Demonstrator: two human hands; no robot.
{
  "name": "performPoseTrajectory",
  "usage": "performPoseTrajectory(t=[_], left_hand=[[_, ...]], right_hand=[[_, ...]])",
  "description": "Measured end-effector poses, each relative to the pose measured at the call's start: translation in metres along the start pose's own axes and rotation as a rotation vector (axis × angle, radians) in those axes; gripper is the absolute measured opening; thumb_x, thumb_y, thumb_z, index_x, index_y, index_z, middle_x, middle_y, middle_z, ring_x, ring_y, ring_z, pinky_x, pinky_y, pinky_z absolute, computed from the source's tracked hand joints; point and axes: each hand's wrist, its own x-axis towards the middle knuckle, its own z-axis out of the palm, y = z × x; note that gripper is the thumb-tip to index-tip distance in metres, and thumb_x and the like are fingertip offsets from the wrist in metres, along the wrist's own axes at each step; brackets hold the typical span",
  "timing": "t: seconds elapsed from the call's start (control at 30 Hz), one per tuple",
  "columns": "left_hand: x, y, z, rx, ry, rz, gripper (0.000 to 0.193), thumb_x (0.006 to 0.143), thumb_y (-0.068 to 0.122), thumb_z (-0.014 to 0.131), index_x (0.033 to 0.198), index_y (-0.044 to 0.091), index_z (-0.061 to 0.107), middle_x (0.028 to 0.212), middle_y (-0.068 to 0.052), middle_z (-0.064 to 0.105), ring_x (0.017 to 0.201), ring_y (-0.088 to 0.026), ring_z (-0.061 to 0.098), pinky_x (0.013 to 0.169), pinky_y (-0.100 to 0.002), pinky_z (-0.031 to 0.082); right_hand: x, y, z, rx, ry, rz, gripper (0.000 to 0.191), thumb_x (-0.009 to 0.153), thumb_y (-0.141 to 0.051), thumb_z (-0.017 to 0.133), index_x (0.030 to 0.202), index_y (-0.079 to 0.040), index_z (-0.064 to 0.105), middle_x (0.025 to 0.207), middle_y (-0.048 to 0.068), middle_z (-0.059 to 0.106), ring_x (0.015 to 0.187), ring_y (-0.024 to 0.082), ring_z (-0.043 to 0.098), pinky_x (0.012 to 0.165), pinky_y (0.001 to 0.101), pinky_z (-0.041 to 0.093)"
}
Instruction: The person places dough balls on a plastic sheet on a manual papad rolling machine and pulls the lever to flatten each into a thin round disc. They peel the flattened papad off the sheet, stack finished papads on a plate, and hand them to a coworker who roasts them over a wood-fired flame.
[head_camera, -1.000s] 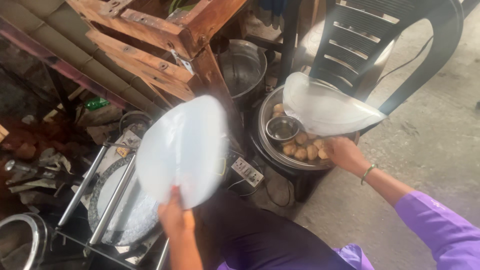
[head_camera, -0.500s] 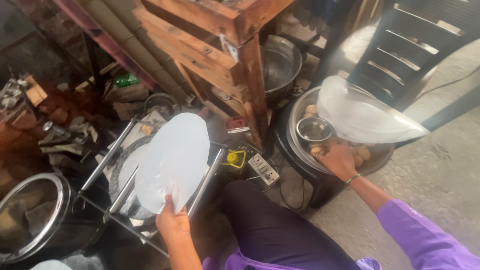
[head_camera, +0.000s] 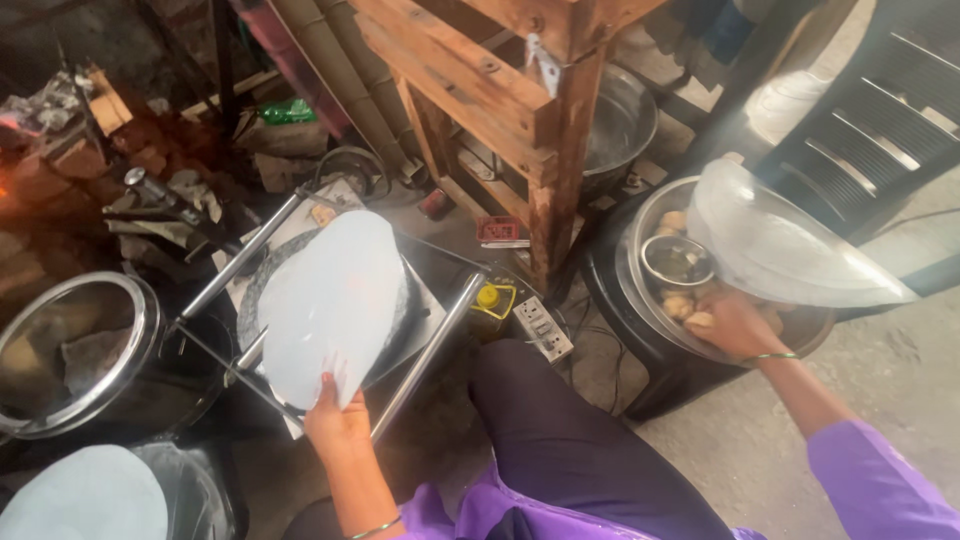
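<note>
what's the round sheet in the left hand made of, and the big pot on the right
Sheet: seemingly thin translucent plastic, milky and flexible-looking, held by the left hand. Pot: apparently metal, a shiny silver rim with a dark outer wall.

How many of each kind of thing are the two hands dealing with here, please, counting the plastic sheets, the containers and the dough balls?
Translucent plastic sheets: 2 (left hand holds one; one over the pot)
Large pot of dough balls: 1
Small steel bowl inside it: 1
Dough ball gripped by right hand: 1; others partly hidden, uncounted
Total: 5
</note>
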Motion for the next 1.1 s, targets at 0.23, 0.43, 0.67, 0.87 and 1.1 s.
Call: performPoseTrajectory(t=[0.23, 0.43, 0.67, 0.87, 1.1], left_hand=[[0.032, 0.042, -0.061, -0.139, 0.132, 0.023, 0.028, 0.104, 0.000, 0.058, 0.131, -0.010, 0.056, 0.123, -0.018, 0.070, 0.104, -0.027, 0.073, 0.086, -0.035, 0.064], [0.044, 0.051, -0.090, -0.196, 0.221, 0.033, 0.022, 0.105, 0.000, 0.054, 0.126, -0.008, 0.057, 0.119, -0.016, 0.069, 0.099, -0.025, 0.074, 0.084, -0.033, 0.066], [0.050, 0.047, -0.105, -0.165, 0.285, 0.003, 0.023, 0.106, 0.003, 0.054, 0.126, -0.009, 0.057, 0.118, -0.016, 0.069, 0.097, -0.025, 0.075, 0.079, -0.032, 0.065], [0.057, 0.049, -0.118, -0.179, 0.298, -0.013, 0.024, 0.106, 0.003, 0.054, 0.128, -0.007, 0.057, 0.118, -0.015, 0.070, 0.098, -0.025, 0.074, 0.080, -0.032, 0.065], [0.067, 0.043, -0.118, -0.312, 0.245, -0.045, 0.028, 0.104, 0.001, 0.056, 0.130, -0.008, 0.056, 0.122, -0.018, 0.069, 0.106, -0.030, 0.072, 0.087, -0.039, 0.064]], right_hand=[[-0.009, 0.054, -0.008, 0.440, 0.132, 0.080, 0.036, 0.074, -0.022, 0.087, 0.105, -0.004, 0.081, 0.091, 0.012, 0.080, 0.080, 0.018, 0.072, 0.072, 0.0312, 0.057], [-0.005, 0.032, 0.017, -0.071, 0.241, -0.191, 0.051, 0.076, -0.039, 0.084, 0.113, -0.005, 0.078, 0.106, 0.017, 0.078, 0.097, 0.033, 0.073, 0.087, 0.0414, 0.056], [0.000, 0.018, 0.007, -0.059, 0.087, -0.023, 0.032, 0.087, -0.032, 0.065, 0.107, -0.010, 0.077, 0.100, 0.020, 0.074, 0.095, 0.039, 0.070, 0.083, 0.0489, 0.053], [-0.007, 0.042, -0.021, 0.964, 0.179, 0.346, 0.020, 0.100, -0.025, 0.059, 0.111, -0.009, 0.065, 0.100, 0.009, 0.068, 0.098, 0.027, 0.064, 0.086, 0.0475, 0.052], [-0.032, 0.002, -0.056, 1.595, 0.169, 0.304, 0.026, 0.105, -0.018, 0.049, 0.123, 0.000, 0.052, 0.116, 0.012, 0.063, 0.115, 0.031, 0.063, 0.100, 0.0435, 0.052]])
